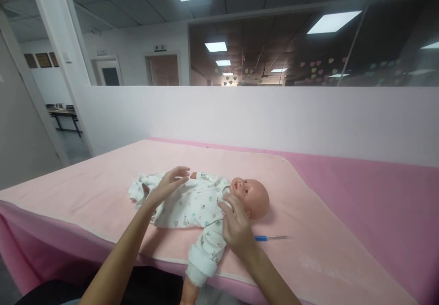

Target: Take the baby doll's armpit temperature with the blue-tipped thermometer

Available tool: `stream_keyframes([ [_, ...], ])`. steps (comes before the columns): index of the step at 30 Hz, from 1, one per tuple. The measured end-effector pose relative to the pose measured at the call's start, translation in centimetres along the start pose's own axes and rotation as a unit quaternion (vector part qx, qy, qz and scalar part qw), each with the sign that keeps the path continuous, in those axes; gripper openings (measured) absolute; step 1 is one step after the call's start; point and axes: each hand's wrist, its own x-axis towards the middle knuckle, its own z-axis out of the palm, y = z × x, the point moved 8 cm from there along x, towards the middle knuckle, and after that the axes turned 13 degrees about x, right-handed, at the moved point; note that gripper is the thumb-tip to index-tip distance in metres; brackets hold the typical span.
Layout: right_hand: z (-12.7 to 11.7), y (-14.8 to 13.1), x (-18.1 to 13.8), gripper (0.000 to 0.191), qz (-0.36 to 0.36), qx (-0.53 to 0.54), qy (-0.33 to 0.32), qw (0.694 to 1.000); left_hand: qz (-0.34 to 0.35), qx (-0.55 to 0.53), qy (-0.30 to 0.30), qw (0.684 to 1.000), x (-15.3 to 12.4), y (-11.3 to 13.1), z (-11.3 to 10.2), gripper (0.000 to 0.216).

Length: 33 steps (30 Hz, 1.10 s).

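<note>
A baby doll (255,198) in a white patterned bodysuit (192,204) lies on its back, head to the right, mouth open. Over its lower body hovers my left hand (172,181), fingers loosely stretched and nothing in them. My right hand (236,225) is beside the doll's neck and near shoulder, fingers apart and slightly bent; whether the fingertips touch the collar I cannot tell. The doll's near arm (207,250) reaches over the front edge of the bed. Just right of my right wrist lies a thin stick with a blue end (261,238), partly hidden.
A pale pink sheet (103,181) covers the padded surface, with darker pink cloth (360,190) at the right. A white half wall (257,117) with glass above stands behind. A doorway and a small table (63,113) are at the left.
</note>
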Motion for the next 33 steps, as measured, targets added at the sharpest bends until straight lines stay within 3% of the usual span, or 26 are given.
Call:
stream_keyframes([
  [2,-3.4,0.5,-2.8,0.038,0.036,-0.034,0.014,0.999,0.055,0.009,-0.033,0.998,1.8,2.4,2.4,0.037],
  [4,-6.8,2.8,-6.0,0.033,0.141,-0.103,0.022,0.984,0.085,0.031,-0.076,0.993,3.3,3.7,5.5,0.03],
  [6,-9.9,5.3,-9.0,0.03,0.24,-0.175,0.022,0.955,0.097,0.046,-0.16,0.981,3.9,3.9,9.0,0.026],
  [8,-11.5,7.2,-10.8,0.031,0.291,-0.207,-0.01,0.934,0.1,0.017,-0.235,0.967,3.6,3.5,11.4,0.024],
  [11,-11.8,8.9,-11.8,0.029,0.329,-0.188,-0.066,0.923,0.126,-0.009,-0.276,0.953,2.8,3.3,12.2,0.03],
  [14,-11.9,8.8,-11.7,0.028,0.341,-0.177,-0.088,0.919,0.132,-0.009,-0.262,0.956,2.4,3.0,11.6,0.031],
  [16,-13.0,7.7,-11.2,0.028,0.333,-0.185,-0.079,0.921,0.092,-0.024,-0.219,0.971,3.0,2.0,10.9,0.03],
  [19,-15.9,4.5,-8.8,0.026,0.306,-0.207,-0.017,0.929,-0.017,-0.109,-0.131,0.985,4.2,-0.7,10.0,0.037],
  [22,-17.6,1.1,-4.0,0.024,0.264,-0.238,0.066,0.932,-0.104,-0.222,-0.081,0.966,4.9,-2.9,9.9,0.04],
  [24,-15.7,-0.2,0.3,0.021,0.208,-0.222,0.062,0.951,-0.128,-0.271,-0.073,0.951,5.1,-3.5,10.0,0.04],
  [25,-13.7,-0.5,2.4,0.02,0.172,-0.204,0.029,0.963,-0.133,-0.286,-0.071,0.946,5.1,-3.6,10.0,0.04],
  [27,-8.1,0.3,5.6,0.02,0.134,-0.186,-0.098,0.968,-0.138,-0.305,-0.068,0.94,5.0,-3.5,9.9,0.042],
  [29,-3.4,1.7,7.3,0.015,0.119,-0.203,-0.169,0.957,-0.136,-0.317,-0.064,0.936,4.9,-3.3,9.8,0.047],
  [33,3.0,4.6,8.4,0.023,0.123,-0.224,-0.225,0.94,-0.128,-0.324,-0.037,0.937,5.2,-3.4,9.5,0.058],
])
